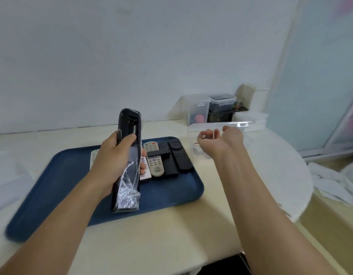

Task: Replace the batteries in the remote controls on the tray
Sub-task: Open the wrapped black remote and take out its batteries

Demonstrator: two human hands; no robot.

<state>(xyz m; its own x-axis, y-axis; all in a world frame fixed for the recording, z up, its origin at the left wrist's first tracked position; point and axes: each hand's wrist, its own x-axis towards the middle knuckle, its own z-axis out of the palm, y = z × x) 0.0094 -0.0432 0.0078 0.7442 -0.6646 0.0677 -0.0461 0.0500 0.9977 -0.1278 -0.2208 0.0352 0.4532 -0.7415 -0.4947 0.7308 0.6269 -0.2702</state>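
Gripping one wrapped remote point(129, 155), left hand point(114, 163); right hand point(219, 140) pinching one battery point(207, 137).

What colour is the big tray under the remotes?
Dark blue. The flat plastic tray shows best in the head view, the only one here.

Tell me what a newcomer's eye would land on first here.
First, the black remote held upright in the left hand over the blue tray, its battery bay open and loose plastic wrap at its lower end. Next, the right hand curled beyond the tray's right edge, and more remotes lying on the tray.
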